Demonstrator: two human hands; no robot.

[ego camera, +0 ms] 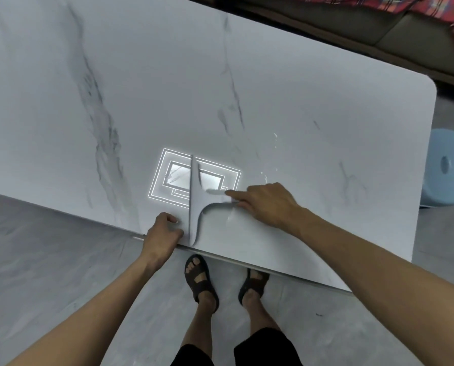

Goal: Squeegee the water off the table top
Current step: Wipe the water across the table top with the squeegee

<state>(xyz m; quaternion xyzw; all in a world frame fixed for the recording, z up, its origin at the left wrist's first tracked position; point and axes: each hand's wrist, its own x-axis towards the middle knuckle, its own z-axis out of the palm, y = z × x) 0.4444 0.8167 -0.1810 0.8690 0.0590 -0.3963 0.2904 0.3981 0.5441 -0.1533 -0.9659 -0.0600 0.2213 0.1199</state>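
Note:
A pale grey squeegee point(197, 204) lies on the white marbled table top point(167, 88), its long blade running from the near edge away from me and its handle pointing right. My right hand point(265, 203) grips the handle's end with the forefinger stretched along it. Curled at the table's near edge, my left hand point(163, 235) has its fingers against the blade's near end. Small drops and streaks of water point(269, 165) glint on the table just beyond my right hand. A ceiling light's bright rectangular reflection point(178, 178) lies under the blade.
A light blue plastic stool point(448, 167) stands on the floor past the table's right edge. A sofa with a red checked cloth point(431, 11) runs behind the table's far right corner. My sandalled feet point(202, 278) stand on the grey floor below the near edge.

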